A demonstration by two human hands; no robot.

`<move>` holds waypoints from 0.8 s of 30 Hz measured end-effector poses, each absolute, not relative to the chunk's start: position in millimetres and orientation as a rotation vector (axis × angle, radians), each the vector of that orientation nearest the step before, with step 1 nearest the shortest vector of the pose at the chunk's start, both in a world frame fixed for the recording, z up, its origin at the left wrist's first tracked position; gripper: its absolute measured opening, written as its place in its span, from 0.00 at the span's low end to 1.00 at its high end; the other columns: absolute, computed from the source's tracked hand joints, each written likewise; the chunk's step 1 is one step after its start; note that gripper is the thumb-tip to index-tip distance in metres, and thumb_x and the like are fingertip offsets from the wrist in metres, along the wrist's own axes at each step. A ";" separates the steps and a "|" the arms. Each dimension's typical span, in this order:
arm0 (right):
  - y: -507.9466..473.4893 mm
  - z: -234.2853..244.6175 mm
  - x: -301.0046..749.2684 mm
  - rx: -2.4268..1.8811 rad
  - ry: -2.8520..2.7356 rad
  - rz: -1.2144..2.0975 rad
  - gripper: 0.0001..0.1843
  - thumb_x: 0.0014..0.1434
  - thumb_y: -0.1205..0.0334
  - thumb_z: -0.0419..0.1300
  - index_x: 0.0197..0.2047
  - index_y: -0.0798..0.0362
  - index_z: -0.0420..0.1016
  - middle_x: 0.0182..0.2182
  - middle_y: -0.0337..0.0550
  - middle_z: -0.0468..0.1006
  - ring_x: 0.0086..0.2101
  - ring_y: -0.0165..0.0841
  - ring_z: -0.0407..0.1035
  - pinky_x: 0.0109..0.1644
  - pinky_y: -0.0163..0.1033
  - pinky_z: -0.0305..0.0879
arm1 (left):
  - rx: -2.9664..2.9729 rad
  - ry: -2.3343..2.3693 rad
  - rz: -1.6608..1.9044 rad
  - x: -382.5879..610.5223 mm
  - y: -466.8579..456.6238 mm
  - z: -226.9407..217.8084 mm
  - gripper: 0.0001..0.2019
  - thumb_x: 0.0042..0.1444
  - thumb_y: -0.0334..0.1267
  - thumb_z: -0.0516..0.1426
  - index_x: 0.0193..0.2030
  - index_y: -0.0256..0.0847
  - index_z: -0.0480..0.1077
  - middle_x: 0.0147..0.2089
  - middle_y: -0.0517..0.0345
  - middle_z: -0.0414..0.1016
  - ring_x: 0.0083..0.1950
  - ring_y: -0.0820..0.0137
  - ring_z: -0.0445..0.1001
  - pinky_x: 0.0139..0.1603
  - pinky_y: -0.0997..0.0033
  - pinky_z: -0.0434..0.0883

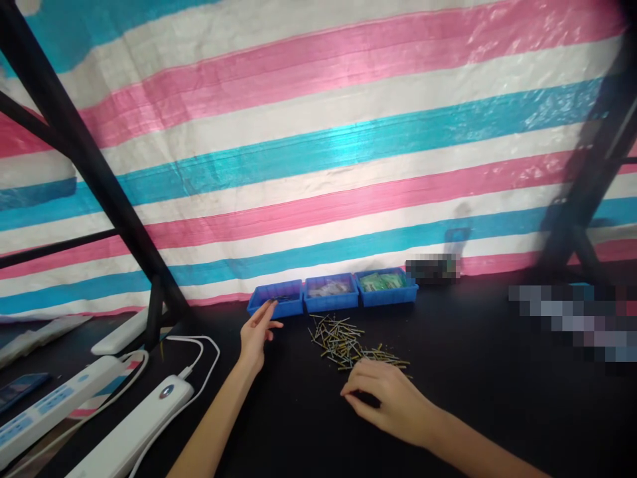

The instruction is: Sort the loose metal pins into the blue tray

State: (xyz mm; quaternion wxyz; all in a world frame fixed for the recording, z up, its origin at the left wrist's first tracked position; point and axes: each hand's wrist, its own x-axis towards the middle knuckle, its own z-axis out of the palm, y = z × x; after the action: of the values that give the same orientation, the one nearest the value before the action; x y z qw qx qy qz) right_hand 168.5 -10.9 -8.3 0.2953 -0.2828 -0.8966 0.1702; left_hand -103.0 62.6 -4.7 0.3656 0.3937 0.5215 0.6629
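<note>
By right hand (388, 398), pins (348, 345) at mixed angles.

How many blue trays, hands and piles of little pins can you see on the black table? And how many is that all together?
Blue trays: 3
Hands: 2, the left hand and the right hand
Pile of pins: 1
Total: 6

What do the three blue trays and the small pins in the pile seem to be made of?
Blue trays: probably moulded plastic, uniform colour, slightly glossy. Pins: likely metal, thin, with yellowish and grey glints, but too small to be sure.
</note>
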 end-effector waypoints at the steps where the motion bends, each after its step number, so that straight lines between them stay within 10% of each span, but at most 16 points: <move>1: -11.1 -8.5 168.7 -0.745 -2.393 0.455 0.08 0.57 0.68 0.53 0.37 0.50 0.73 0.32 0.38 0.73 0.34 0.30 0.66 0.40 0.34 0.61 | 1.032 1.312 1.694 -103.0 62.3 -3.4 0.23 0.45 0.39 0.62 0.50 0.38 0.69 0.55 0.44 0.67 0.26 0.76 0.74 0.12 0.84 0.56; 11: -7.1 -9.8 169.8 -0.806 -2.388 0.378 0.08 0.56 0.67 0.54 0.38 0.49 0.73 0.35 0.39 0.72 0.37 0.31 0.65 0.42 0.36 0.60 | 1.153 1.262 1.566 -95.8 57.6 4.9 0.29 0.45 0.38 0.62 0.55 0.35 0.63 0.52 0.41 0.68 0.42 0.60 0.75 0.16 0.82 0.59; 16: -0.5 -6.1 176.3 -1.082 -2.279 0.235 0.22 0.44 0.58 0.64 0.45 0.48 0.70 0.44 0.44 0.68 0.43 0.39 0.62 0.46 0.44 0.58 | 1.386 1.419 1.465 -85.4 54.1 1.1 0.31 0.47 0.43 0.59 0.58 0.36 0.60 0.30 0.54 0.74 0.25 0.72 0.71 0.17 0.80 0.61; 24: 20.7 4.5 210.0 -1.497 -2.242 0.190 0.39 0.31 0.46 0.68 0.48 0.50 0.69 0.45 0.49 0.65 0.43 0.45 0.62 0.44 0.48 0.59 | 2.376 1.343 0.849 -38.3 20.0 0.9 0.09 0.53 0.41 0.53 0.31 0.41 0.71 0.28 0.62 0.66 0.22 0.78 0.61 0.24 0.78 0.60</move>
State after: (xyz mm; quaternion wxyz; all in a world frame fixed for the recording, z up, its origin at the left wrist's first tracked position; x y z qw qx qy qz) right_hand 210.0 20.7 4.5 0.2177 -0.5405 -0.8098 0.0687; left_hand -38.3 20.0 0.9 0.1415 0.8229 0.4651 0.2942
